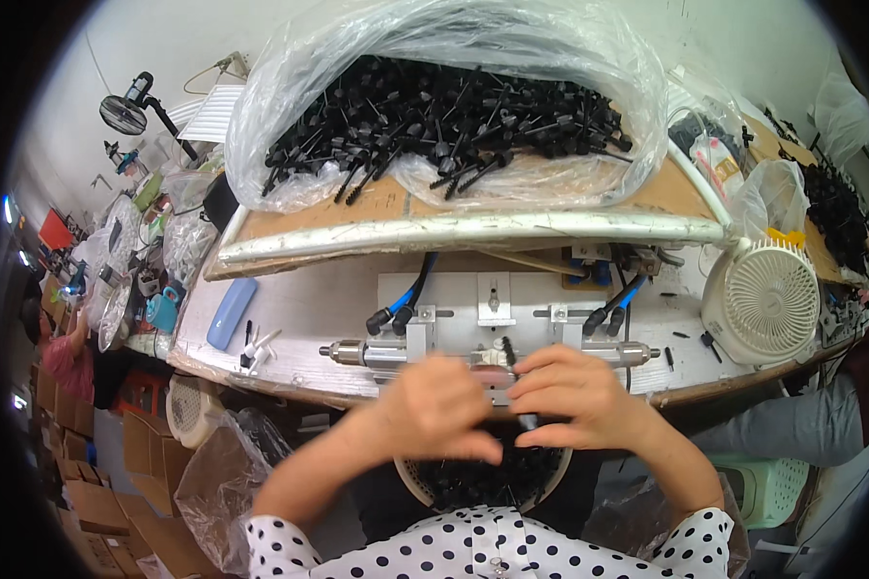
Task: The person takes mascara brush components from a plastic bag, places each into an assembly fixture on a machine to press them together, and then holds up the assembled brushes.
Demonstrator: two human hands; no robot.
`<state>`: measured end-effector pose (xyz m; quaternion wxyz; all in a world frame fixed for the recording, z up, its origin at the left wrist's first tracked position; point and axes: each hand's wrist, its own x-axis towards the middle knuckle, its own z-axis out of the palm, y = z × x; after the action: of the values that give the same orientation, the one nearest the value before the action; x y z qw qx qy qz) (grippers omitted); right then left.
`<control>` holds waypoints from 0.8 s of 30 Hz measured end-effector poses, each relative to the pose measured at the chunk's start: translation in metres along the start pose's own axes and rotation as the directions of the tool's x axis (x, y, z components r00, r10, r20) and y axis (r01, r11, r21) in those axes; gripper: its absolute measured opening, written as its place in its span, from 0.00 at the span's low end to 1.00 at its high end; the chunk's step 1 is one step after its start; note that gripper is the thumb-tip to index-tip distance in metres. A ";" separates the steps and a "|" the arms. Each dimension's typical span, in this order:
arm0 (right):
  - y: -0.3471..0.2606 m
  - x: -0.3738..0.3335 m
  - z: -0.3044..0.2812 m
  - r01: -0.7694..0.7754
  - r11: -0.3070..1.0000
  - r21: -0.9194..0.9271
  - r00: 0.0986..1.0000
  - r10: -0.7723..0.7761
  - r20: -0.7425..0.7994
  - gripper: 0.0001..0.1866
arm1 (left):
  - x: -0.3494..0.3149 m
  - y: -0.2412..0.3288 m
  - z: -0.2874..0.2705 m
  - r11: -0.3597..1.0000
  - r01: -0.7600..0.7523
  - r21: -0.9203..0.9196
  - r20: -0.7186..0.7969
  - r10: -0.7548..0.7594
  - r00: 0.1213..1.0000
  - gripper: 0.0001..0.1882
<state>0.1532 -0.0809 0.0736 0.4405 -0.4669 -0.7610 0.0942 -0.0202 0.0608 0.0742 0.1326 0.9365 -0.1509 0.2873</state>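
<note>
My right hand has its fingers closed round a black mascara wand; the bristled brush points up past the fingertips and the dark cap shows below them. Just to its left is my left hand, smeared by motion, its fingers curled and the thumb toward the right hand; whether it holds anything is hidden. Both hands are in front of a metal clamping fixture with two facing cylinders. Below them, a round basket in my lap holds many black wands.
Above the bench, a cardboard-covered shelf bears a clear bag with a heap of black mascara wands. A white fan stands right; a blue case lies left. A person in pink is far left, and a grey-clothed leg at right.
</note>
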 end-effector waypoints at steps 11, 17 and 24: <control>0.029 -0.009 0.055 0.147 0.819 -0.555 0.989 -0.121 0.084 0.12 | 0.145 -0.145 0.008 0.768 0.514 0.381 -0.169 -0.489 0.856 0.13; 0.031 -0.005 0.055 0.117 0.845 -0.522 0.991 -0.061 0.123 0.12 | 0.163 -0.153 0.010 0.593 0.650 0.474 -0.041 -0.723 0.690 0.15; 0.018 0.001 0.048 0.127 0.881 -0.456 0.988 -0.074 0.132 0.14 | 0.145 -0.134 -0.031 0.765 0.644 0.018 -0.175 -0.632 0.755 0.10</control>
<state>0.1277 -0.0575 0.0357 0.2777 -0.5123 -0.8080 -0.0872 0.1266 0.1650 0.1612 0.1978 0.9103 0.1997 0.3039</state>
